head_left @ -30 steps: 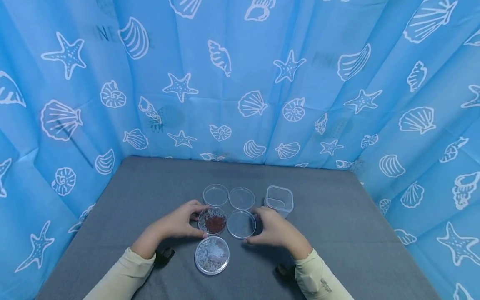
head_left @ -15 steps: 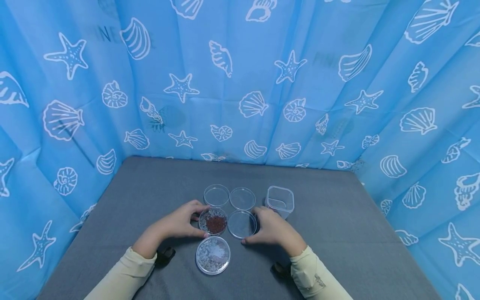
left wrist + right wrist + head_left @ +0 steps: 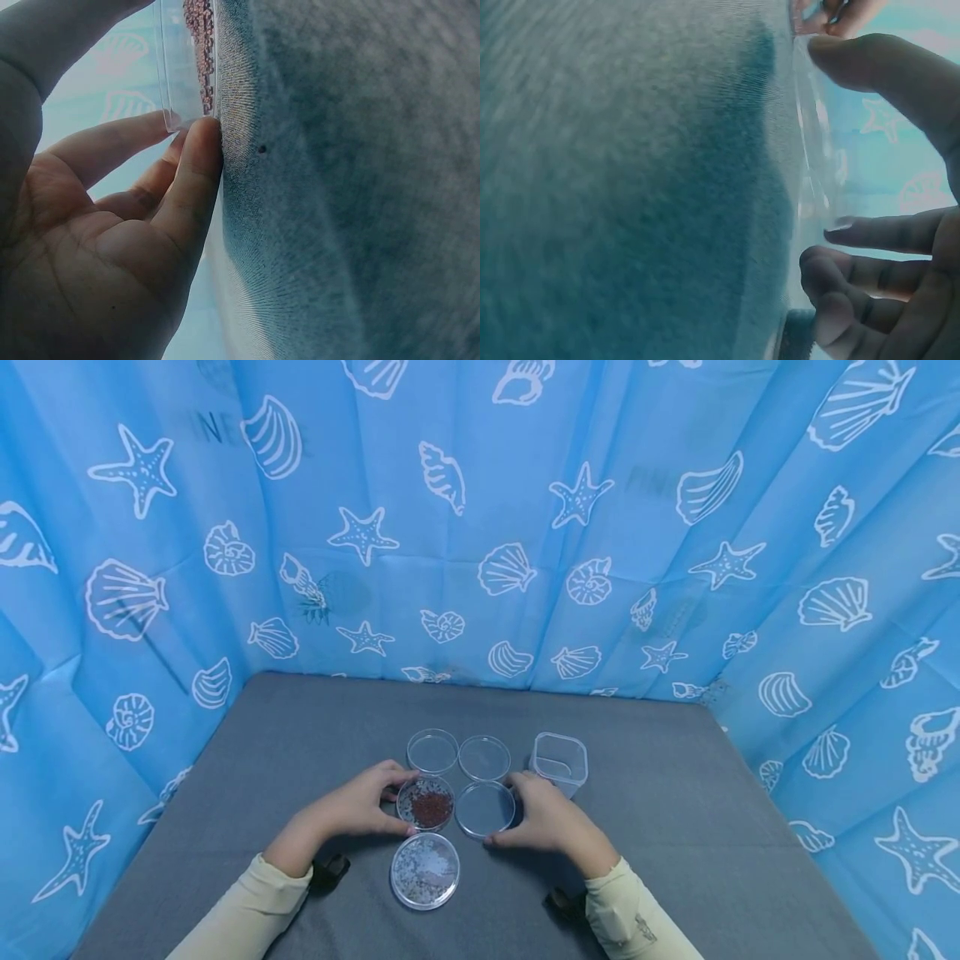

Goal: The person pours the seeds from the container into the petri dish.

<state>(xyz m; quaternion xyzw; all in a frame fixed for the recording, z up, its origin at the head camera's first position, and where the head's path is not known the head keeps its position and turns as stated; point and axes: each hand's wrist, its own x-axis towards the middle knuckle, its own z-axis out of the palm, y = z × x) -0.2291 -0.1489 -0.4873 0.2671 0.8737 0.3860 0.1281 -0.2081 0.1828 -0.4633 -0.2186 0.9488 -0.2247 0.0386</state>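
My left hand [image 3: 365, 802] holds a clear petri dish with reddish-brown granules [image 3: 431, 808] by its left side, thumb near and fingers far. In the left wrist view, the granules [image 3: 201, 56] show through the dish wall, with fingertips at the rim. My right hand [image 3: 551, 817] spans a second clear petri dish [image 3: 480, 810] from the right, with no contents visible. The right wrist view shows the thumb [image 3: 847, 60] and index finger at opposite sides of that clear dish [image 3: 814, 161]. The two dishes sit side by side on the grey cloth.
Two more clear dishes, a left one [image 3: 432, 752] and a right one [image 3: 484, 757], lie behind. A dish of white grains [image 3: 424, 871] stands in front. A square clear tub [image 3: 560, 760] is just beyond my right hand. A shell-patterned blue curtain [image 3: 465, 527] surrounds the grey table [image 3: 637, 743].
My right wrist and sleeve have shifted slightly left, while the fingers stay at the dish. The left hand and the other dishes keep their places.
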